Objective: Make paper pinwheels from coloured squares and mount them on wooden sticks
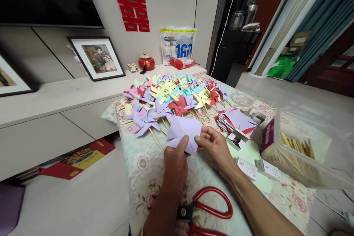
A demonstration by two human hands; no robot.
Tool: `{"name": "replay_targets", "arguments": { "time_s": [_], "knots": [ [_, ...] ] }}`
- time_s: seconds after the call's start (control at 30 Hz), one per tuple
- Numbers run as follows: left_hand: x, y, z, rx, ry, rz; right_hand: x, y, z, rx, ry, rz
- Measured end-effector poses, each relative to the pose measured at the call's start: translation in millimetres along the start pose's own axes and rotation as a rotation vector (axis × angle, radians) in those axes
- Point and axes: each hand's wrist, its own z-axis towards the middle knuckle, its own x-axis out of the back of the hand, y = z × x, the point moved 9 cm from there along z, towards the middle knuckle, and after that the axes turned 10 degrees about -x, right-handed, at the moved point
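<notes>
1. A red packet (76,158) lies on the floor at far left, under the low white cabinet (55,118).
2. A framed photo (96,58) leans on the cabinet top, with a small puzzle cube (133,68) and a red jar (146,62) further right.
3. A heap of finished paper pinwheels (171,97) on wooden sticks covers the far part of the floral cloth (143,169).
4. The left hand (174,166) pinches the lower left edge of a lilac paper square (184,131) between thumb and fingers; the sheet is held just above the cloth, in front of the pinwheel heap.
5. The right hand (215,146) pinches the sheet's lower right corner, fingers curled and pressed together on it.
6. Red-handled scissors (206,210) lie on the cloth below the hands, partly under the left wrist.
7. A stack of cut coloured papers (235,120) sits just right of the hands.
8. A clear plastic box (301,147) at far right holds wooden sticks (297,147).
</notes>
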Motion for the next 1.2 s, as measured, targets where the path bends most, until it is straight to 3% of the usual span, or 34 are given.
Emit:
{"name": "replay_targets", "arguments": {
  "time_s": [0.3, 0.4, 0.5, 0.57, 0.7, 0.83, 0.9, 0.97, 1.07, 1.13, 1.2],
  "knots": [
    [16.1, 1, 8, -0.049, 0.105, 0.083, 22, -37, -17, 0.354, 0.239, -0.259],
    [17.9, -1, 10, -0.044, 0.101, 0.079, 13, -55, -29, 0.578, 0.255, -0.513],
    [18.4, -2, 10, -0.011, 0.104, 0.065, -3, -62, -38, 0.737, 0.185, -0.68],
    [16.2, -1, 10, -0.004, 0.086, 0.034, -3, -58, -33, 0.676, 0.166, -0.653],
    [11.3, 0, 10, 0.007, 0.052, -0.053, 9, -32, -13, 0.297, 0.156, -0.449],
    [2.8, 0, 5, 0.017, -0.025, -0.059, -7, -10, -8, 0.072, -0.027, -0.308],
    [-3.8, 1, 3, 0.017, -0.094, -0.051, -11, -6, -9, 0.03, -0.053, -0.249],
    [-6.3, -2, 2, 0.035, -0.131, -0.032, -6, -11, -9, 0.085, 0.01, -0.224],
    [4.6, -8, 5, 0.046, -0.068, 0.083, 13, -28, -12, 0.26, 0.186, -0.256],
    [15.8, -6, 7, -0.009, 0.008, 0.217, 25, -41, -18, 0.4, 0.321, -0.363],
    [16.8, -1, 8, -0.083, 0.004, 0.338, 27, -56, -29, 0.569, 0.434, -0.544]
  ]
}}
